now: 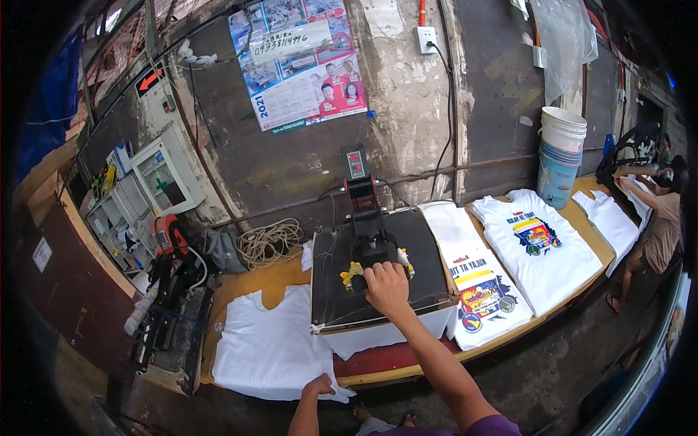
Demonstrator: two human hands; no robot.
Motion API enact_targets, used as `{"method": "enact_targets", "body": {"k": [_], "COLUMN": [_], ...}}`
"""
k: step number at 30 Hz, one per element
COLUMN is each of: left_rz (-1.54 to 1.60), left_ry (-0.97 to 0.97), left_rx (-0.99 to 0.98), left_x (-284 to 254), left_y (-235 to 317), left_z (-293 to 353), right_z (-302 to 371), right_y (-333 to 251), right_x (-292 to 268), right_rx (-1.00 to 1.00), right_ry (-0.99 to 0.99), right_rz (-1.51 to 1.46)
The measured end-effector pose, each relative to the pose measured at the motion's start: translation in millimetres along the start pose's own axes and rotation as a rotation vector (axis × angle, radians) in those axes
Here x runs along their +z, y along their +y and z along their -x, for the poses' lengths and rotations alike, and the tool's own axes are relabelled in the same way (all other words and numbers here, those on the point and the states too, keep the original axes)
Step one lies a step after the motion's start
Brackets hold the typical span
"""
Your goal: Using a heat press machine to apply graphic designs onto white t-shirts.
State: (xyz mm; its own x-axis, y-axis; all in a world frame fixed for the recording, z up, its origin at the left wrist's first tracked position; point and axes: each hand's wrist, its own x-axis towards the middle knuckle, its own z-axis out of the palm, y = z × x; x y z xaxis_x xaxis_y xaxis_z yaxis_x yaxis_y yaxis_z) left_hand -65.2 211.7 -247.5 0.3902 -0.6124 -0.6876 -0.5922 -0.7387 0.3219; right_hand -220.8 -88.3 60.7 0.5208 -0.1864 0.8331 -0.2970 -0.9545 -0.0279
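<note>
A black heat press [414, 265] stands in the middle of the bench, its wide flat top down over white cloth [392, 334] that hangs out at the front. My right hand [387, 291] reaches across the top with its fingers wrapped round the press handle [356, 278], which has yellow and white wrapping at both ends. Left of the press, a plain white shirt [269, 345] lies spread on the bench. My left hand [318, 385] is closed on that shirt's near right edge; its fingertips are partly hidden.
Right of the press lie a printed white shirt [487, 301], another printed shirt [538, 240] and stacked buckets [560, 160]. A second press [174, 291] stands far left, near coiled rope [270, 243]. A control box [355, 163] tops the press. Another person [662, 211] works at far right.
</note>
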Motion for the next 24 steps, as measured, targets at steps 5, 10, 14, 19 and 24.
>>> {"method": "enact_targets", "body": {"k": [5, 10, 14, 19, 24], "left_rz": [0.007, 0.002, 0.026, 0.006, -0.035], "left_ry": [0.002, 0.053, 0.015, 0.026, 0.057], "left_rx": [-0.002, 0.014, -0.007, 0.017, 0.031], "left_x": [5.0, 4.9, 1.9, 2.8, 4.8], "left_y": [-3.2, -2.4, -0.9, -1.5, -0.8], "left_z": [-3.9, -2.0, -0.3, -2.1, -2.7], "right_z": [-0.2, -0.1, -0.1, 0.4, 1.4], "right_y": [-0.2, -0.5, -0.2, 0.6, -0.2], "right_x": [-0.5, 0.6, 1.3, 1.6, 2.5], "right_rx": [-0.007, -0.007, -0.013, -0.018, -0.004], "right_ry": [0.008, 0.026, 0.043, 0.047, 0.028], "right_rz": [0.009, 0.0, 0.015, 0.002, 0.009]}}
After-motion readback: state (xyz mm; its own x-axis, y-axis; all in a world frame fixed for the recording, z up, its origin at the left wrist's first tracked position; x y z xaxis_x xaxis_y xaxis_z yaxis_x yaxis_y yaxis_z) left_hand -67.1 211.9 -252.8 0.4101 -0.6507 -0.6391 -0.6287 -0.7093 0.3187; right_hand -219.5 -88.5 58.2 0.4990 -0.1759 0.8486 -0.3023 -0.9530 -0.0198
